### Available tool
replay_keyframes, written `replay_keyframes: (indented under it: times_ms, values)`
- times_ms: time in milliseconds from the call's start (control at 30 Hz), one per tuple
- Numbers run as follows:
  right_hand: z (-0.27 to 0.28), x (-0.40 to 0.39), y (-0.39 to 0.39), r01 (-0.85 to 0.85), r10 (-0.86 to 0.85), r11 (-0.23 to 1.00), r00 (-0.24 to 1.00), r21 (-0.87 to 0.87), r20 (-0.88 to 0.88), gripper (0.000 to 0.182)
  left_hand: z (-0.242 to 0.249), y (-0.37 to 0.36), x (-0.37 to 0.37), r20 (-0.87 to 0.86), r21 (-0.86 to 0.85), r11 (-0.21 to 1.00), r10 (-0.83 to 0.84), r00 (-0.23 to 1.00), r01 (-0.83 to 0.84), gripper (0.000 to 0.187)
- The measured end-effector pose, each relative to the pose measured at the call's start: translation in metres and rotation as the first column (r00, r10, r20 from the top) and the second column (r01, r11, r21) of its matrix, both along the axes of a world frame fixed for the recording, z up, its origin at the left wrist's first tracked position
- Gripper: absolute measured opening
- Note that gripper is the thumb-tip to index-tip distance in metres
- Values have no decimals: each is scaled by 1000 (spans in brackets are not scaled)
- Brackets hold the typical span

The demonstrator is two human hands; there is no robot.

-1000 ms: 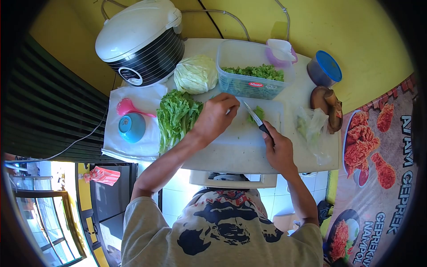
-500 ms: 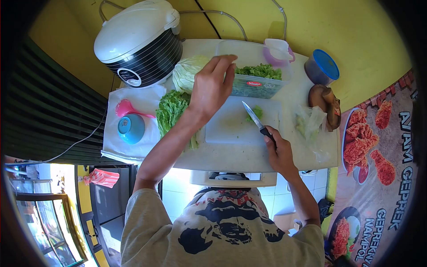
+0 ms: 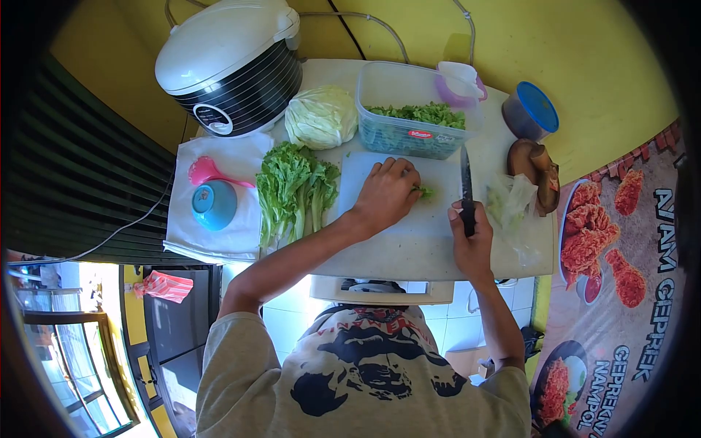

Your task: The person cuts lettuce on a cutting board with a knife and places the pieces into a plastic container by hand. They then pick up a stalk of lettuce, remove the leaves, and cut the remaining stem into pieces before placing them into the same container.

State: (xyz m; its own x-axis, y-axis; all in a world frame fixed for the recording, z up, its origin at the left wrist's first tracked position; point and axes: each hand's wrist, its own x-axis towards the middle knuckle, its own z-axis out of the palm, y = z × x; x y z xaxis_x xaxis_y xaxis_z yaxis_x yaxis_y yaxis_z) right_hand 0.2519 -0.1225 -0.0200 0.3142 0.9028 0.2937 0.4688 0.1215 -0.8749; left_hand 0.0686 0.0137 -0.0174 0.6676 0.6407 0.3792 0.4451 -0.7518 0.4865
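My left hand [image 3: 387,193] is over the white cutting board [image 3: 358,168], its fingers curled down on a small piece of green lettuce [image 3: 425,192], most of it hidden beneath them. In my right hand [image 3: 473,248] is a kitchen knife [image 3: 466,179] with a black handle, gripped with its blade pointing away from me at the board's right edge. Behind the board stands a clear plastic container [image 3: 409,146] partly filled with cut lettuce [image 3: 431,113]. Left of the board lies a bunch of leaf lettuce [image 3: 292,186], and a pale cabbage [image 3: 321,117] sits behind it.
A rice cooker [image 3: 226,69] occupies the back left. On a white cloth [image 3: 244,219] rest a blue bowl [image 3: 214,206] and a pink ladle [image 3: 212,173]. To the right are a plastic bag [image 3: 511,201], a blue-lidded tub [image 3: 531,109], a brown object [image 3: 537,175] and a purple container [image 3: 460,84].
My left hand has come down from beside the container onto the lettuce piece on the board. My right hand has shifted right, turning the knife more upright in view, away from that piece.
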Motion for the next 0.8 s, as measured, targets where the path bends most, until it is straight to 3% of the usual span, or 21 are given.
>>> replay_keyframes:
  times_ms: [67, 167, 467, 567, 700, 800]
  values:
    - [14, -2, 5, -20, 18, 998, 999, -53, -36, 25, 4, 1, -5, 86, -59, 994, -82, 993, 87, 22]
    - [33, -15, 15, -69, 64, 995, 995, -67, -73, 30, 21, -5, -12, 282, -397, 889, -119, 952, 229, 23]
    - [33, -31, 33, -251, 226, 961, 956, -119, -189, 19, 49, -18, -58, 241, -660, 738, 32, 970, 139, 43]
    - [32, -37, 39, -278, 255, 954, 948, -109, -190, 18, 28, -14, -65, 446, -750, 591, 120, 887, 297, 42]
    - [46, -51, 41, -287, 251, 942, 947, -176, -202, 21, 30, -13, -72, 448, -754, 592, 148, 882, 283, 37]
    - [35, -55, 47, -291, 267, 948, 948, -126, -176, 24, 34, -13, -74, 432, -743, 610, 124, 893, 274, 35]
